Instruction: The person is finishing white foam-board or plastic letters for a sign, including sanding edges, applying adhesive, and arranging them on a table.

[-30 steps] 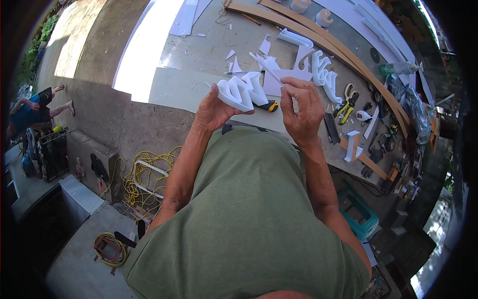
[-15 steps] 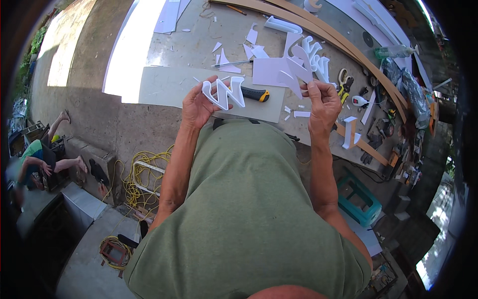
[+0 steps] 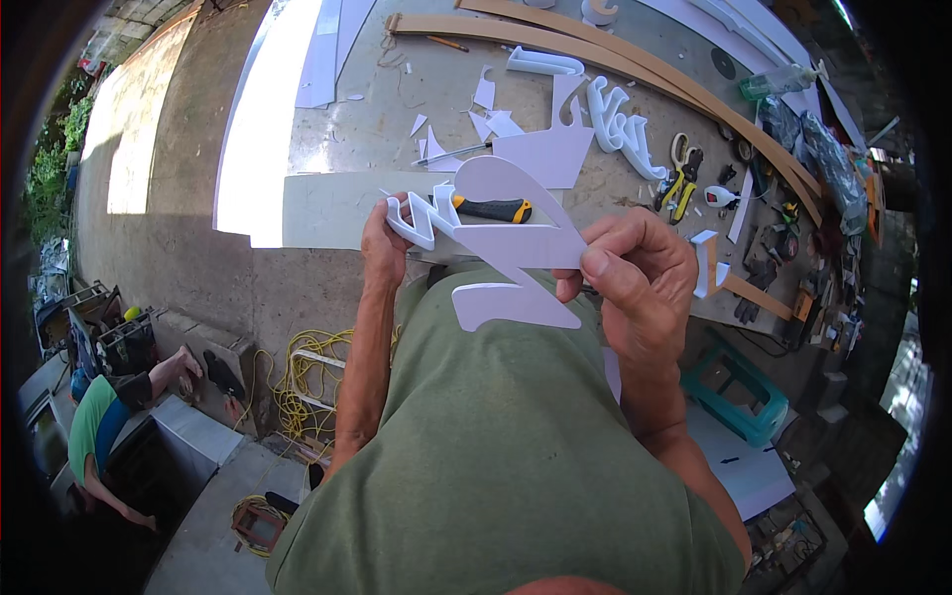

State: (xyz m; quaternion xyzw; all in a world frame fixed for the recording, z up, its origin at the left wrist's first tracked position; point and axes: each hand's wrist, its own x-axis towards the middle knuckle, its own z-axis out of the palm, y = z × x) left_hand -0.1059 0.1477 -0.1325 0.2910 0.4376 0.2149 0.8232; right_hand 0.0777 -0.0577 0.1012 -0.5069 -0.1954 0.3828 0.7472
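My left hand (image 3: 385,248) is closed on a white zigzag letter form (image 3: 421,220) with raised walls, held over the table's near edge. My right hand (image 3: 643,283) pinches a flat, pale letter-shaped cutout (image 3: 516,243) by its right side. The cutout is raised in front of my lap, its left part close to the letter form; I cannot tell whether they touch. Behind them a black and yellow utility knife (image 3: 496,210) lies on a grey board (image 3: 327,213), partly covered by the pieces. Beyond the cutout rests a pale offcut sheet (image 3: 545,157) with a pen (image 3: 451,156).
More white letter forms (image 3: 625,134), scissors (image 3: 680,149), yellow-handled pliers (image 3: 684,188) and a small white bottle (image 3: 721,198) lie toward the right. Long brown strips (image 3: 615,67) cross the back. A green stool (image 3: 739,387) stands below; yellow cable (image 3: 297,382) and another person (image 3: 94,426) are at left.
My right hand has come nearer and lower, turning the flat cutout broadside before me. The left hand has dropped slightly with the letter form. At left, the other person has bent down.
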